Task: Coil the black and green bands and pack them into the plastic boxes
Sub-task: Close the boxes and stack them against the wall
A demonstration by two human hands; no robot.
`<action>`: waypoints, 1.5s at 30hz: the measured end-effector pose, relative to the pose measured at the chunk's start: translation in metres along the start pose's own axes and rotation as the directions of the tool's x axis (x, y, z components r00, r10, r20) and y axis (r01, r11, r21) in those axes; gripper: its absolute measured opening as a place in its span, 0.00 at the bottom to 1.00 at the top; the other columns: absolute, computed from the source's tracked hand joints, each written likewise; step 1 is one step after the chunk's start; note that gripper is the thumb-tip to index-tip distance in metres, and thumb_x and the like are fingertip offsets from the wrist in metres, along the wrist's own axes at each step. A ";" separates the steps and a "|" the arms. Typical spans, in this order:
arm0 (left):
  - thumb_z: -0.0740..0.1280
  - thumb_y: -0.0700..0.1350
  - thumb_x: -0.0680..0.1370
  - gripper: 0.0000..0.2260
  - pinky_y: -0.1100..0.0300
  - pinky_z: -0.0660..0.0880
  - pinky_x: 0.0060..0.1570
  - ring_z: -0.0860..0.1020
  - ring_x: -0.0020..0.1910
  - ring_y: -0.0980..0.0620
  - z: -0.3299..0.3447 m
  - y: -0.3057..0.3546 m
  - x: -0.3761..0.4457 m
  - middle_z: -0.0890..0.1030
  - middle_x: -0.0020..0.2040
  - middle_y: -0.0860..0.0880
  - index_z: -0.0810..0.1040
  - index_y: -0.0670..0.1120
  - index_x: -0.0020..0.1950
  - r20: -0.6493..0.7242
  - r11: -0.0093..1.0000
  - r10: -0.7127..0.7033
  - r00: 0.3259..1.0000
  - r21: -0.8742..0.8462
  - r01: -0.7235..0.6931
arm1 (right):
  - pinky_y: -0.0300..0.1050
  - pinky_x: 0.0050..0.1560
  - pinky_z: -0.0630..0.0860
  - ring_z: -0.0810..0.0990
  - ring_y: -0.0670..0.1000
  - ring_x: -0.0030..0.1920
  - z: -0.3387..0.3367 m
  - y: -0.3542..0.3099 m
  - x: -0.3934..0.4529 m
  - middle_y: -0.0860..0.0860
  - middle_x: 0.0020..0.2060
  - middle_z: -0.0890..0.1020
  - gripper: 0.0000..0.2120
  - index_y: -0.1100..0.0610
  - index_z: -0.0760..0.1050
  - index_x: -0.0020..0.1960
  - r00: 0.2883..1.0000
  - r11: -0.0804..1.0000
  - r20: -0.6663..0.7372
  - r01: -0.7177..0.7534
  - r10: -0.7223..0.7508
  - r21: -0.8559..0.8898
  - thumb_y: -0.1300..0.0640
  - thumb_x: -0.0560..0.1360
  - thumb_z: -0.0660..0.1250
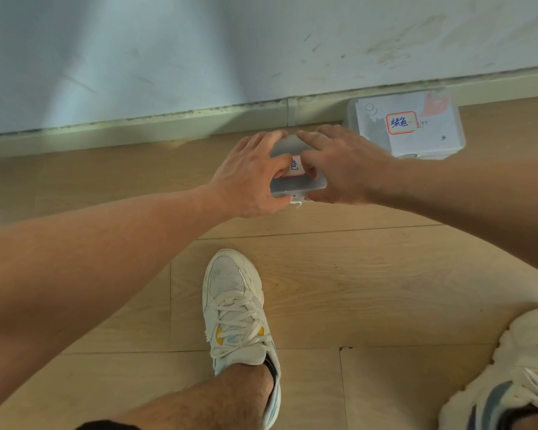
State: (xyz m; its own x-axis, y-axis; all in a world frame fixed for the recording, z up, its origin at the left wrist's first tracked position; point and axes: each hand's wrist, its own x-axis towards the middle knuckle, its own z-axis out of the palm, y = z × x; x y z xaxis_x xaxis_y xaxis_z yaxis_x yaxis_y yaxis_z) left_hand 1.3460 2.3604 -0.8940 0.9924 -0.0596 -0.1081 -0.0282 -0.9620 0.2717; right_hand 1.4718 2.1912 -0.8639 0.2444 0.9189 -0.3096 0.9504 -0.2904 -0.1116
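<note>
A small translucent plastic box (pixel 295 181) with a red-bordered label lies on the wooden floor near the wall. My left hand (pixel 249 178) grips its left side, thumb on the lid by the label. My right hand (pixel 345 164) holds its right side, fingers spread over the lid's far edge and thumb on top. A second plastic box (pixel 416 131) with a similar handwritten label stands closed to the right, against the skirting board. No black or green band is visible; the boxes' contents are hidden.
The wall and skirting board (pixel 168 125) run just behind the boxes. My left foot in a white sneaker (pixel 239 308) is planted below the hands. My right sneaker (pixel 510 373) is at the lower right. Wooden floor (pixel 354 274) lies between.
</note>
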 end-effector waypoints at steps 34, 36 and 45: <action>0.55 0.65 0.80 0.42 0.33 0.47 0.78 0.43 0.82 0.35 0.037 0.010 -0.008 0.45 0.84 0.39 0.47 0.38 0.83 0.016 0.969 -0.076 0.997 0.236 0.070 | 0.72 0.75 0.55 0.59 0.75 0.75 0.023 -0.040 -0.008 0.71 0.77 0.55 0.27 0.63 0.60 0.77 0.999 0.862 0.005 0.031 -0.032 -0.505 0.56 0.81 0.41; 0.52 0.63 0.81 0.41 0.35 0.44 0.79 0.38 0.82 0.36 0.035 0.013 -0.008 0.40 0.84 0.40 0.42 0.39 0.83 0.052 0.970 -0.101 0.994 0.227 0.086 | 0.72 0.73 0.58 0.61 0.74 0.75 0.023 -0.051 -0.006 0.70 0.78 0.54 0.25 0.65 0.57 0.78 0.998 0.831 0.056 0.031 0.001 -0.555 0.54 0.85 0.45; 0.56 0.68 0.79 0.45 0.37 0.45 0.79 0.40 0.83 0.40 0.042 0.007 0.001 0.42 0.84 0.43 0.43 0.40 0.83 0.014 0.963 -0.138 0.990 0.237 0.130 | 0.57 0.80 0.53 0.48 0.62 0.81 0.033 -0.021 -0.018 0.57 0.82 0.50 0.23 0.60 0.63 0.74 0.994 0.993 -0.029 -0.107 0.106 -0.056 0.57 0.80 0.58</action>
State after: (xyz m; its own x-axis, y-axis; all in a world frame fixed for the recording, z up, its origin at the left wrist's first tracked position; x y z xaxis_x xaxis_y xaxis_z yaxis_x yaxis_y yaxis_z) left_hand 1.3421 2.3420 -0.9322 0.9851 0.0697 -0.1574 0.0739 -0.9971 0.0207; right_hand 1.4414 2.1720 -0.8877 0.3490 0.8903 -0.2924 0.9280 -0.3718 -0.0243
